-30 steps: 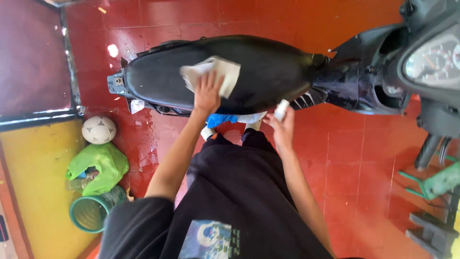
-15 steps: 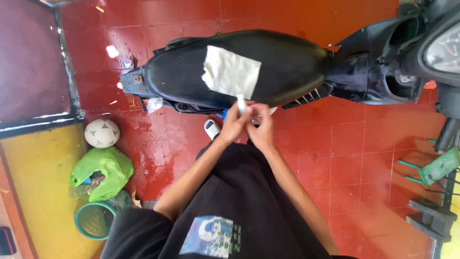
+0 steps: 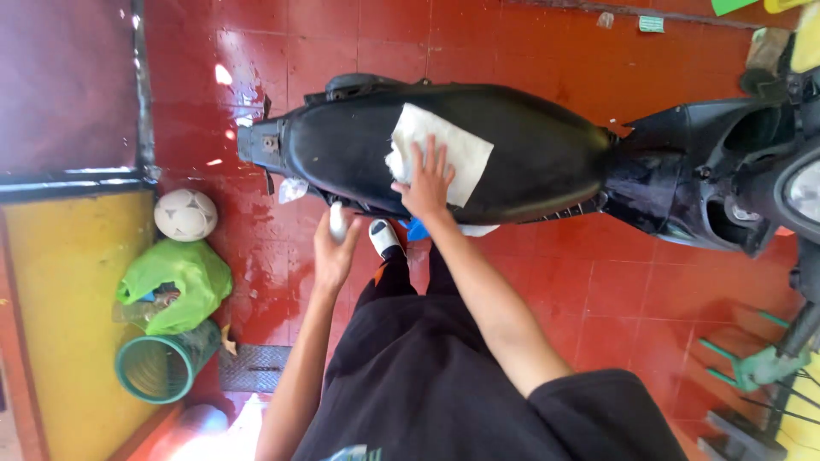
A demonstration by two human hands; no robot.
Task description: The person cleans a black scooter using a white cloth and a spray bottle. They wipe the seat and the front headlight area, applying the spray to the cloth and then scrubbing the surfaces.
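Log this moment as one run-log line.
right hand: flat on white cloth | cloth: on black scooter seat | left hand: holds small white bottle, beside seat

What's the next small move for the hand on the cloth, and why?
Probably sweep the right hand with the white cloth along the black scooter seat. The palm already lies flat on the cloth, most of the seat is uncovered, and the left hand holds a small white bottle off to the side.
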